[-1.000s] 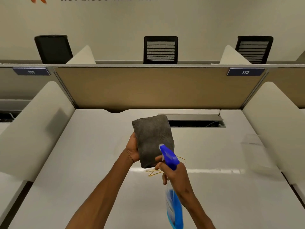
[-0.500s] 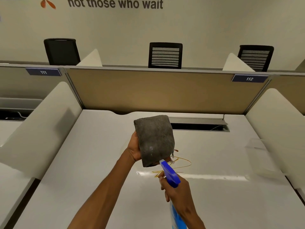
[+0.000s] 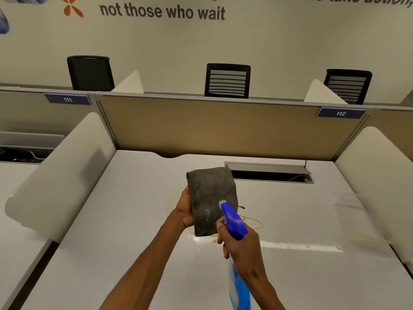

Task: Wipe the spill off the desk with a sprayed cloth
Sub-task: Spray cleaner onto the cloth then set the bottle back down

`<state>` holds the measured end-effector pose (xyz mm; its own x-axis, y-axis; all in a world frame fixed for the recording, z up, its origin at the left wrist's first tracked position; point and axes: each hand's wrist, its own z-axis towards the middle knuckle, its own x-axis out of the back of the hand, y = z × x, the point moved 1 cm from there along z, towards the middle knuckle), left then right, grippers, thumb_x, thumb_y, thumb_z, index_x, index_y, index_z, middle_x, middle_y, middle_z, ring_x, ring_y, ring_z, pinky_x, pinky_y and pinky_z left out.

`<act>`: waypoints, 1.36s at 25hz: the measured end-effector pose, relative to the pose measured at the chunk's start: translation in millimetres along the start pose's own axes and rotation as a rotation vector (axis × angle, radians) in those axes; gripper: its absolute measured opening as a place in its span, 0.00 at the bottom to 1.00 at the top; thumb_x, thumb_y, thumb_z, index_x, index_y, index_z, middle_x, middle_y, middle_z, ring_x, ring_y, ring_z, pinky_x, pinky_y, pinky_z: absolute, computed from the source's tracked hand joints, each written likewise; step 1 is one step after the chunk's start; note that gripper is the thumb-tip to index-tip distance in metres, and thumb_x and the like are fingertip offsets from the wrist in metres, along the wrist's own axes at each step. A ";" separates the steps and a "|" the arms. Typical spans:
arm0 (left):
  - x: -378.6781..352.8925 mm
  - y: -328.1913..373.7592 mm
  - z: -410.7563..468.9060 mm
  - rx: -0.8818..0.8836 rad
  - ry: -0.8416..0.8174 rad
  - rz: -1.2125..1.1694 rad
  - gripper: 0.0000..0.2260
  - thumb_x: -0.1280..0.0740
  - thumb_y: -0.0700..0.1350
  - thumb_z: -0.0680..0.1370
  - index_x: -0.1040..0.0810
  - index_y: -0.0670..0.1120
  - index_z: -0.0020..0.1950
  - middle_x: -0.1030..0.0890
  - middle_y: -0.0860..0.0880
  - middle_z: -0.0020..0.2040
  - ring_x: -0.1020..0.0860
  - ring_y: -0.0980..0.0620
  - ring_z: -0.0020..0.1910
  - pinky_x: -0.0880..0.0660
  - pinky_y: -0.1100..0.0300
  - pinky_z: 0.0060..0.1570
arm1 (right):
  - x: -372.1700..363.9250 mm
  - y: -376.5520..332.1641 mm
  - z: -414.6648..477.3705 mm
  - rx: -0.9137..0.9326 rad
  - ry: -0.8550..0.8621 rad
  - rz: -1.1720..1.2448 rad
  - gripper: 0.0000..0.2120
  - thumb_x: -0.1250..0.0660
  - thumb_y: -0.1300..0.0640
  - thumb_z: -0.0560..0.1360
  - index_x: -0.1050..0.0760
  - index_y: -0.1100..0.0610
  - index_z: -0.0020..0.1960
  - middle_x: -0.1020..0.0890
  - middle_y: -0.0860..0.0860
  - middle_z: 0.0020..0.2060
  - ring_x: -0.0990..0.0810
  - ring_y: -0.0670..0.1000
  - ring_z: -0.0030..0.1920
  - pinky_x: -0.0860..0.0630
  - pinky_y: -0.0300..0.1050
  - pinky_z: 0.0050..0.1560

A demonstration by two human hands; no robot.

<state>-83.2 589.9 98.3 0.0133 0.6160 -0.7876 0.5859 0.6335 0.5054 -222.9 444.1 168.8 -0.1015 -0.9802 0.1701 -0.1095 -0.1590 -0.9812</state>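
- The left hand [image 3: 184, 211] grips the grey cloth [image 3: 212, 198] upright above the table [image 3: 111, 220].
- The right hand [image 3: 242, 247], fingers clamped round the spray bottle [image 3: 233, 220], aims its nozzle at the cloth.
- The yellow spill [image 3: 254, 222] lies on the table just beyond, nearer the cloth hand.

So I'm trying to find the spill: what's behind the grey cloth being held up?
Behind the grey cloth, thin orange-yellow spill lines curl across the white desk, showing past its right edge. The cloth and spray bottle cover the rest, so its full extent is hidden.
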 end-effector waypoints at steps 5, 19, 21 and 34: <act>-2.3 3.5 -5.1 0.009 0.027 0.008 0.31 0.47 0.65 0.78 0.14 0.43 0.55 0.15 0.41 0.54 0.16 0.43 0.51 0.18 0.47 0.51 | 1.0 -3.8 9.2 0.028 0.056 -0.028 0.07 0.29 0.57 0.75 0.26 0.51 0.41 0.23 0.48 0.26 0.22 0.49 0.27 0.22 0.35 0.30; 0.8 13.5 -3.8 0.001 0.037 -0.045 0.30 0.47 0.64 0.80 0.13 0.44 0.49 0.14 0.44 0.48 0.19 0.44 0.50 0.20 0.47 0.51 | 42.4 3.4 35.2 -0.050 0.141 0.068 0.07 0.32 0.57 0.77 0.25 0.58 0.42 0.21 0.52 0.27 0.23 0.51 0.26 0.22 0.40 0.31; -0.6 12.6 -1.6 0.002 0.043 -0.050 0.30 0.47 0.63 0.80 0.13 0.45 0.49 0.14 0.44 0.48 0.20 0.44 0.52 0.20 0.46 0.52 | 38.7 2.4 30.4 -0.011 0.096 0.034 0.06 0.31 0.57 0.77 0.25 0.56 0.41 0.22 0.49 0.25 0.22 0.50 0.27 0.22 0.39 0.31; -2.8 25.7 0.4 -0.006 -0.023 -0.078 0.30 0.47 0.65 0.79 0.15 0.44 0.55 0.16 0.43 0.53 0.21 0.43 0.56 0.22 0.44 0.56 | 37.8 16.4 5.6 -0.061 0.069 0.037 0.05 0.30 0.58 0.75 0.26 0.56 0.44 0.22 0.48 0.25 0.23 0.51 0.28 0.22 0.40 0.31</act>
<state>-67.8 604.3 113.4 -0.0131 0.5537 -0.8326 0.5808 0.6821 0.4444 -223.0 403.7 158.6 -0.1740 -0.9745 0.1414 -0.1640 -0.1129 -0.9800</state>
